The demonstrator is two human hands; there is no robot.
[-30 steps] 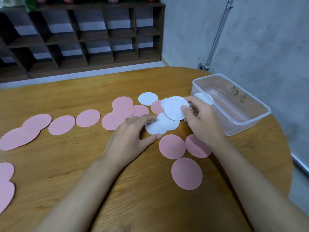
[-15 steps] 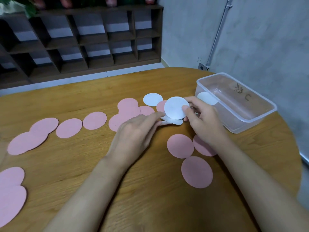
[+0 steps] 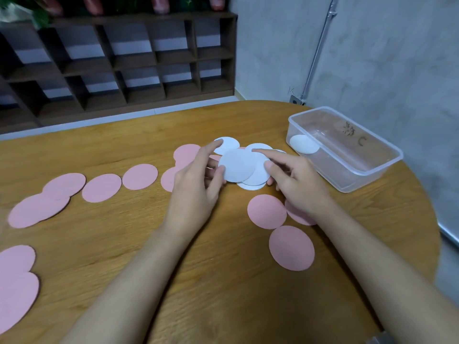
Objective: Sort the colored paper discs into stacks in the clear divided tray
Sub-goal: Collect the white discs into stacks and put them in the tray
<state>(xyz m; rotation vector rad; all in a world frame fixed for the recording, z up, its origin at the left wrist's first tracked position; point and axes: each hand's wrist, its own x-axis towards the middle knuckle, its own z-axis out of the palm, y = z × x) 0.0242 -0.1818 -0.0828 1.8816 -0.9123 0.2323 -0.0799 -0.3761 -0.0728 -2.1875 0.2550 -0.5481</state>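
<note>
Above the table (image 3: 223, 281), left hand (image 3: 196, 187) and right hand (image 3: 295, 182) both pinching fanned white discs (image 3: 238, 166)

Nothing legible; the clear tray (image 3: 330, 170) bears only two brown marks (image 3: 349, 129) too blurred to read

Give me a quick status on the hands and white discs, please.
Fanned white discs pinched by left hand and right hand. Lone white disc in clear tray. Pink discs on table, none blocking tray.

A wooden table (image 3: 223, 281) carries scattered pink discs (image 3: 139, 176), a white disc (image 3: 231, 148) and a clear tray (image 3: 372, 179).
</note>
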